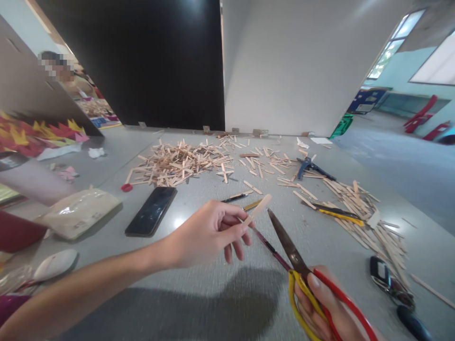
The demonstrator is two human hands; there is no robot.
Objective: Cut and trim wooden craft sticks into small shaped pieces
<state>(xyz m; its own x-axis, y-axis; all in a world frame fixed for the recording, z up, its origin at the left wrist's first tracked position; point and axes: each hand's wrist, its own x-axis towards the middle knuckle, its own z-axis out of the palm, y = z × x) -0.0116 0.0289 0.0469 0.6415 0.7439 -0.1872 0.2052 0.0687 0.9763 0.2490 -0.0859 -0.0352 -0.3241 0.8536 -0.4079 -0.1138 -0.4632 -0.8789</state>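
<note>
My left hand pinches a short wooden craft stick between thumb and fingers, held above the grey table. My right hand grips scissors with red and yellow handles at the lower right. The blades look closed and point up-left, their tip just right of the stick. A dark red pencil lies on the table under the blades.
A big heap of wooden sticks lies at mid-table, more sticks at the right. A black phone, blue pliers, a yellow-black cutter, keys, a plastic bag and a white mouse lie around. A person sits far left.
</note>
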